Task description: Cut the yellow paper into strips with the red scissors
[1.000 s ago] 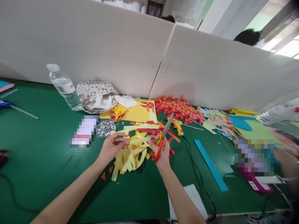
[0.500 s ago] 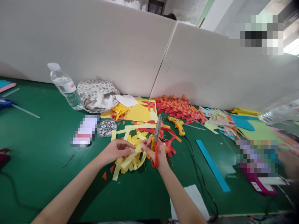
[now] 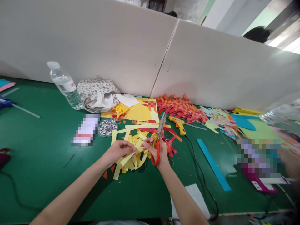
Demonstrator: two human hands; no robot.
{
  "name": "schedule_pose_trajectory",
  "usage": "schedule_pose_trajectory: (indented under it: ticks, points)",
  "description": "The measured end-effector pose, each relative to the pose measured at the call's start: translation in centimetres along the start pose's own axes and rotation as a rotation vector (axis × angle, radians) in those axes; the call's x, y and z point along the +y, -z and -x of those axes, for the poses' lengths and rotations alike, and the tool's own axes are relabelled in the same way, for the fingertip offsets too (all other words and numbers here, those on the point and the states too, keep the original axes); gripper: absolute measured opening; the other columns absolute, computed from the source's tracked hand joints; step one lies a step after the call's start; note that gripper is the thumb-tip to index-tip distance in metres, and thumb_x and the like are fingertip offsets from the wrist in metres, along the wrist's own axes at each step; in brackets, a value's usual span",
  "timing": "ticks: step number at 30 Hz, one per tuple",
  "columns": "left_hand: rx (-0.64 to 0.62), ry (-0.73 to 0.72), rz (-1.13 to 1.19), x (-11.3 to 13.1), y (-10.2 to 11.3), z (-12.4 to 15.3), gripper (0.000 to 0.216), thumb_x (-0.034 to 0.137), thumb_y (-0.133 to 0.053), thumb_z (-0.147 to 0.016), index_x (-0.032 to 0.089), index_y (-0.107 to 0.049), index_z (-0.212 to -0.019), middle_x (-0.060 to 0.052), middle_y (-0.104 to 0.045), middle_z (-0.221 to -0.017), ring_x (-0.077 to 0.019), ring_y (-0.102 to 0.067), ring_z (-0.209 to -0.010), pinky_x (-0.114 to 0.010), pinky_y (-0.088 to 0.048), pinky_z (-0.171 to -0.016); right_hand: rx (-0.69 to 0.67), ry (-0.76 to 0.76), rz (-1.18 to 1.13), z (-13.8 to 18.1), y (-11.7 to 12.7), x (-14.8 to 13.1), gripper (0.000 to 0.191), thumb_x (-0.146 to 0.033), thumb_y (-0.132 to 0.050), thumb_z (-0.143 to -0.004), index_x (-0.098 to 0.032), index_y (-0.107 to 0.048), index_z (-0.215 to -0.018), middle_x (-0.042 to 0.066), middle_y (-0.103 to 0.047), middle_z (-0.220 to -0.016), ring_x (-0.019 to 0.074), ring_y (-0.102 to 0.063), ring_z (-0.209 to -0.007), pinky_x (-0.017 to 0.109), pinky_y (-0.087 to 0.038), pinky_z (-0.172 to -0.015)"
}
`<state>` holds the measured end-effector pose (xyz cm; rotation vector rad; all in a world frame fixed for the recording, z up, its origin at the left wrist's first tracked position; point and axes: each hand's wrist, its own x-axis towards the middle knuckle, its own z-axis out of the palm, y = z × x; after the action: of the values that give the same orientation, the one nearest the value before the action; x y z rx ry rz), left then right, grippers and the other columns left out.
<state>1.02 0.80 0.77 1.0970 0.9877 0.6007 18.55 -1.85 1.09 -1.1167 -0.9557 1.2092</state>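
Observation:
My left hand (image 3: pixel 118 150) pinches yellow paper strips (image 3: pixel 131 153) from a loose heap on the green table (image 3: pixel 42 147). My right hand (image 3: pixel 157 150) is closed on red-handled scissors (image 3: pixel 158 140), whose blades point up and away over the heap. Its fingertips also touch the same yellow strips. More yellow, red and orange strips (image 3: pixel 150 128) lie just beyond both hands.
A water bottle (image 3: pixel 63 86), a patterned cloth pouch (image 3: pixel 97 93), a yellow sheet (image 3: pixel 137 113), a dish of googly eyes (image 3: pixel 108 127), woven red-orange paper fish (image 3: pixel 181 107), a yellow glue gun (image 3: pixel 178 125) with black cable, a blue strip (image 3: pixel 213 164). White partitions (image 3: pixel 117 47) stand behind. Another person's hand (image 3: pixel 290 159) shows at far right.
Both hands have drawn slightly nearer with the yellow strips. The scissors swung from leaning right to nearly upright, then tilted a little right again.

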Motion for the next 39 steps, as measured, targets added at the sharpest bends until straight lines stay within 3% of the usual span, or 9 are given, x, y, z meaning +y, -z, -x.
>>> schedule_pose_trajectory:
  ticks: [3,7,16,21,30,39]
  points:
    - [-0.019,-0.011,-0.010,0.0,-0.2,0.1,0.022,0.035,-0.072,-0.063,0.014,-0.070,-0.069,-0.003,-0.064,-0.057,-0.0099,-0.048,-0.045,-0.020,-0.033,-0.043,-0.031,-0.007,-0.008,0.1,-0.1,0.1,0.034,-0.026,-0.075,-0.064,-0.022,-0.042,-0.072,-0.004,-0.062,-0.069,0.0127,-0.062,-0.059,0.030,-0.052,-0.062]
    - [-0.014,-0.032,-0.006,0.3,-0.3,0.3,0.023,0.035,-0.072,-0.063,0.016,-0.069,-0.075,-0.003,-0.065,-0.066,-0.0118,-0.052,-0.053,-0.021,-0.038,-0.048,-0.062,-0.002,-0.013,0.0,-0.1,0.2,0.034,-0.028,-0.073,-0.065,-0.022,-0.040,-0.072,-0.005,-0.060,-0.066,0.0117,-0.060,-0.058,0.030,-0.051,-0.064]
    - [-0.038,-0.039,0.005,0.3,-0.1,0.1,0.017,0.035,-0.070,-0.067,0.018,-0.069,-0.071,-0.001,-0.062,-0.064,-0.0122,-0.056,-0.059,-0.022,-0.047,-0.058,-0.079,0.017,0.085,0.1,-0.1,0.2,0.033,-0.031,-0.072,-0.066,-0.023,-0.040,-0.074,-0.004,-0.058,-0.069,0.0113,-0.057,-0.055,0.028,-0.049,-0.057]
    - [0.108,-0.075,0.144,0.2,-0.1,0.0,0.020,0.036,-0.071,-0.067,0.018,-0.067,-0.075,0.000,-0.061,-0.067,-0.0107,-0.056,-0.060,-0.020,-0.048,-0.057,-0.002,0.091,0.300,0.2,0.3,-0.1,0.029,-0.030,-0.070,-0.066,-0.022,-0.044,-0.077,-0.003,-0.056,-0.073,0.0090,-0.048,-0.052,0.025,-0.043,-0.054]
    - [0.418,-0.285,0.388,0.1,-0.8,0.0,0.018,0.033,-0.071,-0.068,0.018,-0.063,-0.075,0.003,-0.058,-0.070,-0.0078,-0.052,-0.060,-0.018,-0.049,-0.057,-0.016,0.097,1.051,1.0,-0.4,-0.4,0.029,-0.038,-0.059,-0.069,-0.023,-0.040,-0.085,-0.004,-0.050,-0.061,0.0151,-0.050,-0.053,0.024,-0.035,-0.050]
    - [0.516,-0.337,0.389,0.1,-1.1,-0.1,0.019,0.035,-0.069,-0.070,0.018,-0.060,-0.072,0.005,-0.052,-0.066,-0.0076,-0.049,-0.059,-0.017,-0.046,-0.053,-0.118,0.122,1.222,1.2,-0.8,-0.3,0.032,-0.048,-0.058,-0.070,-0.023,-0.038,-0.076,-0.001,-0.055,-0.066,0.0175,-0.054,-0.058,0.025,-0.032,-0.050]
